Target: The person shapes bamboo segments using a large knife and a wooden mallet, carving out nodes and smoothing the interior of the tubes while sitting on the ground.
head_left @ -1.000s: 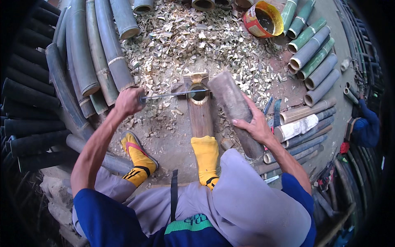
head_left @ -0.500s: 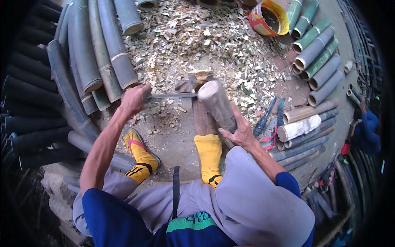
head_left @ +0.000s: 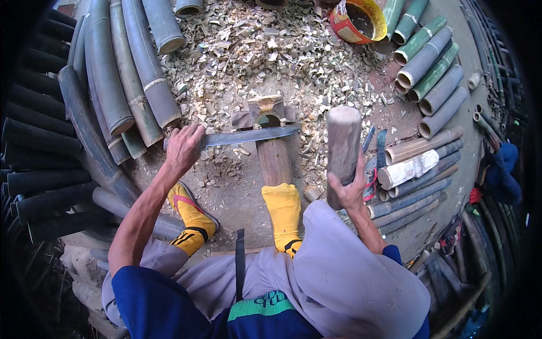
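My left hand (head_left: 185, 148) is closed round the handle of a long knife (head_left: 248, 137), its blade stretched to the right across a brown bamboo pole (head_left: 274, 161). The far end of that pole meets a notched wooden block (head_left: 265, 104). My yellow-socked foot (head_left: 282, 206) rests on the pole's near end. A thick round wooden mallet (head_left: 343, 147) stands nearly upright in my right hand (head_left: 351, 189), raised to the right of the blade and apart from it. Its far end is pale and worn.
Pale bamboo chips (head_left: 243, 62) cover the ground ahead. Large bamboo poles (head_left: 107, 73) lie at left, shorter cut pieces (head_left: 435, 96) at right. A red and yellow bucket (head_left: 355, 22) with dark contents stands at the far right. Another person (head_left: 502, 169) is at the right edge.
The mallet has swung away from the blade to the right and turned more upright. My left hand and the knife have stayed nearly in place, and more of the blade now shows.
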Demonstrator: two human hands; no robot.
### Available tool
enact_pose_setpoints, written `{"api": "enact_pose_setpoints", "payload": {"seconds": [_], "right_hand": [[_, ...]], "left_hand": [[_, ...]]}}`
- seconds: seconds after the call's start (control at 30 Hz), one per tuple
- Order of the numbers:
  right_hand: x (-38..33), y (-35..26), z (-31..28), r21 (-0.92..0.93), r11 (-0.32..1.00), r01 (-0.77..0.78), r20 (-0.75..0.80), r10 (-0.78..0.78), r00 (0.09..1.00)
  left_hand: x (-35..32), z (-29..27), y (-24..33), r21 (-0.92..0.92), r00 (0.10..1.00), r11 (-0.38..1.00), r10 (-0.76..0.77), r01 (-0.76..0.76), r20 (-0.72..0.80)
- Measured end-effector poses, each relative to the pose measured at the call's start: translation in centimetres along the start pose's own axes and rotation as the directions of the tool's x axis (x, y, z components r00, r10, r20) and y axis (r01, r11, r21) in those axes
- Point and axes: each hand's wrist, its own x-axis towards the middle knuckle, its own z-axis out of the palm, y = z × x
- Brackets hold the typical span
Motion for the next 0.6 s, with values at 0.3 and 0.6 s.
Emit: {"api": "enact_pose_setpoints", "payload": {"seconds": [0.3,0.6], "right_hand": [[2.4,-2.1,3.5,0.103,0.992,0.071,0.316,-0.1,0.943],[2.9,-5.3,1.0,-0.366,0.926,0.095,0.163,-0.037,0.986]], "left_hand": [[1.9,-1.9,-1.1,-0.293,0.912,0.94,-0.044,0.176,0.408],[6.3,-3.1,13.1,-0.971,0.881,-0.044,-0.411,0.237,0.234]]}}
